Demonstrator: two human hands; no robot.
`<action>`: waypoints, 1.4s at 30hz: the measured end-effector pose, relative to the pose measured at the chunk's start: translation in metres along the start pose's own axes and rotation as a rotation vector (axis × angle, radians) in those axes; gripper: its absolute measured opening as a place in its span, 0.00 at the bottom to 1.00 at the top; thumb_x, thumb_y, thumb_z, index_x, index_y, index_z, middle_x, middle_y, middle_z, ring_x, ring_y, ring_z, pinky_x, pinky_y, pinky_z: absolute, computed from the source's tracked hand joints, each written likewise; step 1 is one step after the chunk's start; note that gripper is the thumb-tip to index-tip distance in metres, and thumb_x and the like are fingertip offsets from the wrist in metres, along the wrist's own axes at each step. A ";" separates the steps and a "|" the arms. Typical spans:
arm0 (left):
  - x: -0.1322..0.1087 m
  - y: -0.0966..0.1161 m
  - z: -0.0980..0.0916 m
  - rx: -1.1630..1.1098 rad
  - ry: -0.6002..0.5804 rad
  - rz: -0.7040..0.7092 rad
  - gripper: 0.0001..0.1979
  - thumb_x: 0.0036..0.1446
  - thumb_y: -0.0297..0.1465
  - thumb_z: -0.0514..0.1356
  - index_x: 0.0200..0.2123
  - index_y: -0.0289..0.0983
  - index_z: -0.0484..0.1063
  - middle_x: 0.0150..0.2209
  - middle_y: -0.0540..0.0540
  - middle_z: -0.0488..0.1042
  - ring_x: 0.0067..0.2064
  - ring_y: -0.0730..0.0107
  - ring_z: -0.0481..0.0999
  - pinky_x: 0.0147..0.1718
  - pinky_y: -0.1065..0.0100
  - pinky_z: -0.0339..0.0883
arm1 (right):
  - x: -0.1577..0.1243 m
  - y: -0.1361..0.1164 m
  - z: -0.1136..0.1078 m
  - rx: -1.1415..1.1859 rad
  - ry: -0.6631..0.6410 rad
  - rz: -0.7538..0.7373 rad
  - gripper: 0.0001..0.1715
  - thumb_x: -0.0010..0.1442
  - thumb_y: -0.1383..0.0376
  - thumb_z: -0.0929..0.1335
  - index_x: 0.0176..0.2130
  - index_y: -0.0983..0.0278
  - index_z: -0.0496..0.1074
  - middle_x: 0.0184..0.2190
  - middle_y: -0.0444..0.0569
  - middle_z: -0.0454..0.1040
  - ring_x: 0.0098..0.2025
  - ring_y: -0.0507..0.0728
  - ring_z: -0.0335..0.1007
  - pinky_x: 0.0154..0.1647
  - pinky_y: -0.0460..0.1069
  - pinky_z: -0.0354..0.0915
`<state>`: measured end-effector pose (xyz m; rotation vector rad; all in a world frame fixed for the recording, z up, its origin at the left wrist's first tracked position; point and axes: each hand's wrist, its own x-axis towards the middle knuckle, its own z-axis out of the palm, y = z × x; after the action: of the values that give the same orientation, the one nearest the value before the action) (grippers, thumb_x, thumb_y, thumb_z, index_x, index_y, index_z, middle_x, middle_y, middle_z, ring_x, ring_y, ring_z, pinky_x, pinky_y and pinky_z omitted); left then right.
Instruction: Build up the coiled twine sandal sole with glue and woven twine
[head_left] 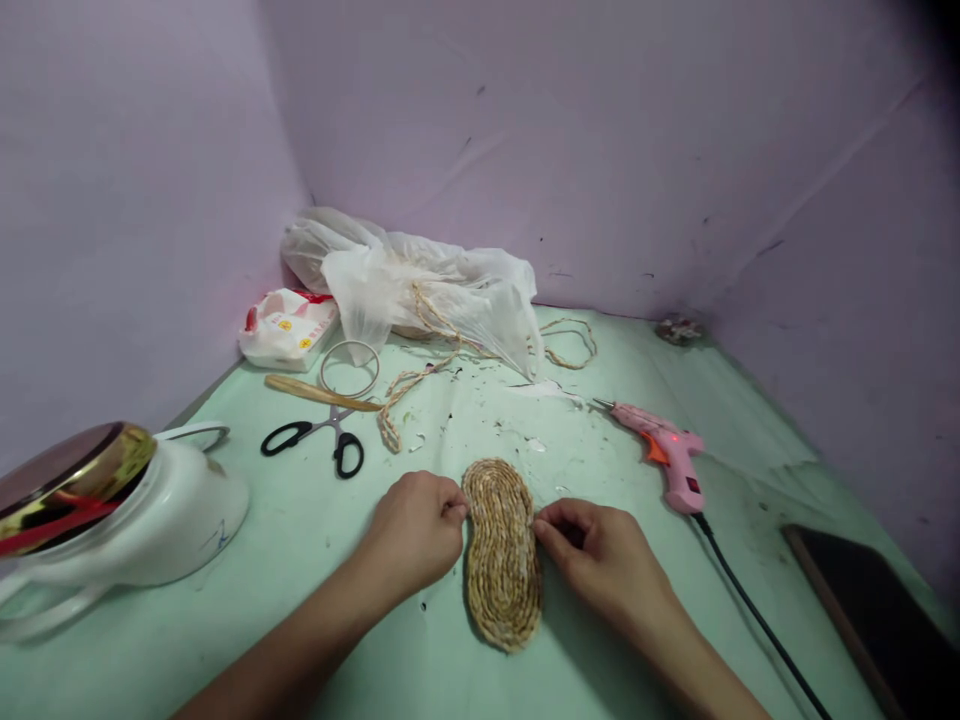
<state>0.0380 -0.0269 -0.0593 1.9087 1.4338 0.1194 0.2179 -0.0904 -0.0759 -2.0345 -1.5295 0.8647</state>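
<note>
Left hand, fingers curled, a soft tissue packet with unreadable lettering beyond it leftward, pinches the ridged edge of a sole-shaped braided-straw coil lying between both hands, long axis pointing away from the wearer. Right hand pinches the opposite edge; beyond it rightward lies a pink plastic glue gun, nozzle leftward.

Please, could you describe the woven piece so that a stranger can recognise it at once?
On the pale green table, look between the left hand and the right hand. The woven piece is long, tan-brown and narrowed at the waist, like a shoe sole. Unlike the loose braided cord farther back, its rows lie tightly packed.
</note>
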 end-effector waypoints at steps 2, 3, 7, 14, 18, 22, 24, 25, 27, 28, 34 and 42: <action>0.000 0.001 -0.001 0.036 0.010 0.006 0.12 0.49 0.31 0.51 0.23 0.37 0.74 0.19 0.48 0.69 0.22 0.71 0.63 0.22 0.71 0.51 | 0.000 -0.001 -0.001 -0.001 -0.002 0.007 0.12 0.52 0.62 0.63 0.26 0.62 0.75 0.23 0.47 0.77 0.25 0.57 0.71 0.25 0.48 0.60; 0.001 0.001 -0.002 0.066 0.023 0.008 0.12 0.48 0.30 0.51 0.22 0.37 0.74 0.19 0.48 0.69 0.22 0.71 0.64 0.22 0.70 0.51 | 0.000 -0.001 -0.002 -0.011 -0.007 0.013 0.13 0.52 0.62 0.63 0.26 0.62 0.75 0.22 0.47 0.77 0.25 0.57 0.71 0.25 0.48 0.60; 0.003 -0.004 -0.016 0.153 0.119 -0.026 0.11 0.47 0.30 0.52 0.23 0.38 0.74 0.23 0.46 0.73 0.26 0.67 0.68 0.25 0.68 0.55 | 0.002 -0.001 -0.015 -0.106 0.033 0.042 0.12 0.51 0.62 0.63 0.26 0.61 0.75 0.21 0.47 0.76 0.24 0.57 0.70 0.25 0.49 0.59; -0.001 -0.002 -0.027 0.098 0.041 0.003 0.11 0.47 0.34 0.52 0.23 0.37 0.72 0.20 0.49 0.70 0.25 0.68 0.67 0.24 0.70 0.56 | -0.004 -0.008 -0.025 -0.152 -0.019 0.027 0.12 0.50 0.61 0.64 0.25 0.61 0.76 0.22 0.47 0.77 0.23 0.55 0.69 0.23 0.48 0.56; -0.008 0.005 -0.012 0.099 -0.090 0.088 0.13 0.48 0.34 0.51 0.20 0.36 0.71 0.18 0.51 0.67 0.23 0.72 0.64 0.23 0.71 0.54 | -0.009 -0.012 -0.017 -0.218 -0.039 -0.004 0.11 0.50 0.64 0.64 0.27 0.59 0.77 0.22 0.46 0.77 0.23 0.55 0.68 0.23 0.48 0.54; -0.010 0.008 -0.007 0.090 -0.099 0.076 0.14 0.49 0.39 0.52 0.23 0.37 0.72 0.21 0.50 0.69 0.24 0.71 0.64 0.23 0.71 0.53 | -0.010 -0.014 -0.016 -0.242 -0.017 -0.001 0.10 0.50 0.64 0.65 0.27 0.58 0.77 0.24 0.46 0.78 0.25 0.55 0.68 0.23 0.48 0.53; -0.012 0.010 -0.012 0.115 -0.099 0.038 0.14 0.48 0.41 0.54 0.24 0.37 0.72 0.21 0.50 0.70 0.24 0.71 0.64 0.23 0.71 0.53 | -0.012 -0.017 -0.019 -0.242 -0.006 0.033 0.09 0.50 0.62 0.66 0.26 0.58 0.77 0.22 0.45 0.77 0.24 0.54 0.67 0.22 0.47 0.52; -0.014 0.011 -0.015 0.144 -0.111 0.021 0.14 0.46 0.41 0.55 0.22 0.37 0.71 0.20 0.50 0.69 0.24 0.71 0.64 0.22 0.71 0.52 | -0.014 -0.019 -0.021 -0.226 -0.018 0.031 0.07 0.49 0.61 0.67 0.25 0.58 0.76 0.21 0.44 0.76 0.23 0.53 0.66 0.22 0.47 0.52; -0.018 0.013 -0.020 0.206 -0.164 0.004 0.14 0.43 0.42 0.57 0.19 0.37 0.68 0.18 0.51 0.66 0.23 0.72 0.62 0.21 0.71 0.51 | -0.018 -0.023 -0.022 -0.167 -0.102 -0.033 0.06 0.46 0.59 0.70 0.23 0.59 0.75 0.19 0.41 0.74 0.21 0.51 0.64 0.21 0.45 0.51; -0.019 0.014 -0.020 0.236 -0.198 0.003 0.14 0.41 0.42 0.59 0.17 0.37 0.67 0.17 0.52 0.64 0.22 0.72 0.62 0.21 0.71 0.51 | -0.020 -0.026 -0.021 -0.140 -0.167 -0.088 0.07 0.44 0.59 0.72 0.22 0.60 0.74 0.18 0.40 0.73 0.21 0.49 0.63 0.21 0.44 0.51; -0.026 0.018 -0.003 0.455 -0.219 0.061 0.12 0.41 0.39 0.59 0.16 0.39 0.65 0.17 0.51 0.65 0.21 0.71 0.60 0.20 0.69 0.46 | -0.028 -0.029 0.000 -0.218 -0.276 -0.319 0.10 0.40 0.63 0.75 0.21 0.63 0.71 0.21 0.40 0.71 0.22 0.48 0.60 0.22 0.44 0.50; -0.028 0.012 -0.014 0.487 -0.238 0.136 0.14 0.44 0.44 0.58 0.19 0.40 0.67 0.20 0.50 0.69 0.23 0.69 0.64 0.21 0.69 0.47 | -0.027 -0.021 -0.010 -0.127 -0.350 -0.391 0.12 0.40 0.63 0.75 0.24 0.63 0.70 0.21 0.39 0.68 0.22 0.48 0.58 0.21 0.44 0.50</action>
<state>0.0306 -0.0459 -0.0325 2.3167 1.2463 -0.4172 0.2054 -0.1097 -0.0488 -1.6330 -2.1306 1.0183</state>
